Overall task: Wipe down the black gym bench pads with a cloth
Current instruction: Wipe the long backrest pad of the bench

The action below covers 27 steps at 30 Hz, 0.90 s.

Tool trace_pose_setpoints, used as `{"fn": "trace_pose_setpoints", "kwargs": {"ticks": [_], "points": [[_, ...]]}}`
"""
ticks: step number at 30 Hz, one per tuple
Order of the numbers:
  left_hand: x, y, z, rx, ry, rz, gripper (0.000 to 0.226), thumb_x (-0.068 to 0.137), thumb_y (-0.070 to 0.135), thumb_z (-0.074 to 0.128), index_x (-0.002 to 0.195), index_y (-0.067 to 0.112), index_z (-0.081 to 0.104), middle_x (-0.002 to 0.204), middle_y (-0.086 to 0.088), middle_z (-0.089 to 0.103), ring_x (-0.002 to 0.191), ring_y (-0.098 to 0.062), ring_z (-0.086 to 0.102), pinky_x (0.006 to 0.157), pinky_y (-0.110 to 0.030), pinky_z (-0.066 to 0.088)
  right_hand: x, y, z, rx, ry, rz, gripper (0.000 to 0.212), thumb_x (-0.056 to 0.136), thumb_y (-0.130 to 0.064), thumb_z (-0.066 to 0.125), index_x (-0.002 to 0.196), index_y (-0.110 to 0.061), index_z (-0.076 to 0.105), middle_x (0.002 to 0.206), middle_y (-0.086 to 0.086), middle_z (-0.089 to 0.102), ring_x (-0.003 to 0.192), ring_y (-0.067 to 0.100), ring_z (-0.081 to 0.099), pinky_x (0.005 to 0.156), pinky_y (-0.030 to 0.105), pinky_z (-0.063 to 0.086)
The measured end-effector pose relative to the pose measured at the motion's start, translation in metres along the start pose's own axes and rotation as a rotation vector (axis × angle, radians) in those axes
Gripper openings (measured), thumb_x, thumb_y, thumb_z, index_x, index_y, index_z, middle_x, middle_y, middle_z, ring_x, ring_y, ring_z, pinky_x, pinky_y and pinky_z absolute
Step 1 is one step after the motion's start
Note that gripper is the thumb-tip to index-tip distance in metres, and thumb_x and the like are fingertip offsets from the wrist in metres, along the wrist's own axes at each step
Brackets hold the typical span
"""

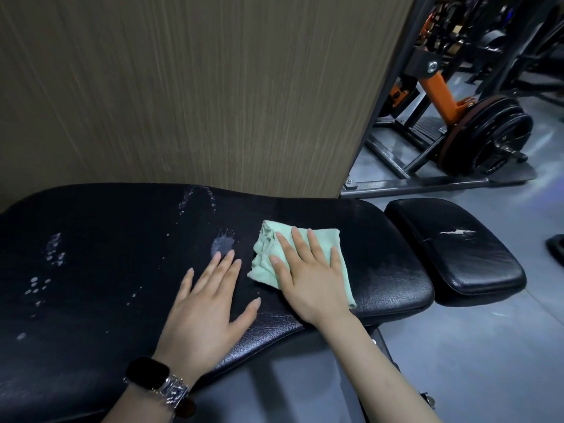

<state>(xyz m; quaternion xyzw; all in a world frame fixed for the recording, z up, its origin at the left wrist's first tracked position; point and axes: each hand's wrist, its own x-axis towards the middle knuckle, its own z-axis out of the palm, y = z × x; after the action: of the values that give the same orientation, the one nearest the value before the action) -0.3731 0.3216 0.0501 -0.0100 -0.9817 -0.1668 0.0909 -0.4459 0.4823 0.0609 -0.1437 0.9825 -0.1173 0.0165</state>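
Our left hand rests flat, fingers spread and holding nothing, on the long pad, while our right hand presses the green cloth open-palmed near its right end. Wet spots to the left and the small pad look unwiped; we judge most work remains.

Brown wood-grain wall panel fills upper left, vertical streaks throughout, ends at right edge in straight corner. Grey smooth floor beyond, faint bluish reflections at far right. Black steel machine frame stands on floor past panel. Orange lever arm angles down to stacked black weight plates. Further dark equipment at top right, indistinct.
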Motion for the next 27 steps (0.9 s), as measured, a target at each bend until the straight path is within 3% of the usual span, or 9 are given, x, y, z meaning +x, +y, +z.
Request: {"fn": "trace_pose_setpoints", "kwargs": {"ticks": [5,9,16,24,27], "points": [[0.0,-0.003,0.005,0.016,0.03,0.012,0.076,0.083,0.063,0.023,0.141,0.018,0.04,0.15,0.007,0.03,0.139,-0.004,0.016,0.112,-0.033,0.006,0.043,-0.002,0.001,0.017,-0.037,0.027,0.054,0.098,-0.054,0.012,0.15,-0.04,0.006,0.16,-0.01,-0.001,0.146,0.014,-0.012,0.114,0.048,-0.008],[0.0,-0.004,0.008,0.031,0.04,0.024,0.07,0.084,0.059,0.032,0.136,0.015,0.047,0.146,0.004,0.039,0.136,-0.006,0.026,0.109,-0.036,0.014,0.072,-0.003,0.001,0.019,-0.052,0.041,0.054,0.099,-0.053,0.011,0.15,-0.038,0.006,0.16,-0.009,-0.001,0.146,0.015,-0.011,0.115,0.05,-0.007],[0.001,-0.007,0.01,0.035,0.058,0.027,0.068,0.084,0.058,0.034,0.135,0.016,0.048,0.146,0.006,0.039,0.136,-0.002,0.021,0.109,-0.035,0.013,0.103,-0.008,-0.002,0.013,-0.055,0.062,0.055,0.099,-0.053,0.012,0.151,-0.036,0.007,0.16,-0.007,0.003,0.147,0.017,-0.008,0.114,0.051,-0.007],[0.0,-0.005,0.005,0.073,0.048,0.027,0.065,0.084,0.056,0.035,0.131,0.014,0.053,0.142,0.003,0.046,0.133,-0.009,0.034,0.107,-0.035,0.018,0.067,-0.011,0.001,0.001,-0.038,0.014,0.055,0.099,-0.053,0.012,0.151,-0.037,0.006,0.16,-0.009,0.001,0.146,0.015,-0.009,0.114,0.048,-0.008],[-0.001,-0.005,0.003,0.081,0.055,0.014,0.064,0.084,0.055,0.034,0.13,0.015,0.054,0.141,0.003,0.047,0.133,-0.01,0.036,0.111,-0.038,0.027,0.044,-0.013,0.002,0.003,-0.044,-0.014,0.055,0.098,-0.055,0.011,0.15,-0.039,0.005,0.16,-0.011,-0.001,0.146,0.013,-0.011,0.114,0.046,-0.009]]}}
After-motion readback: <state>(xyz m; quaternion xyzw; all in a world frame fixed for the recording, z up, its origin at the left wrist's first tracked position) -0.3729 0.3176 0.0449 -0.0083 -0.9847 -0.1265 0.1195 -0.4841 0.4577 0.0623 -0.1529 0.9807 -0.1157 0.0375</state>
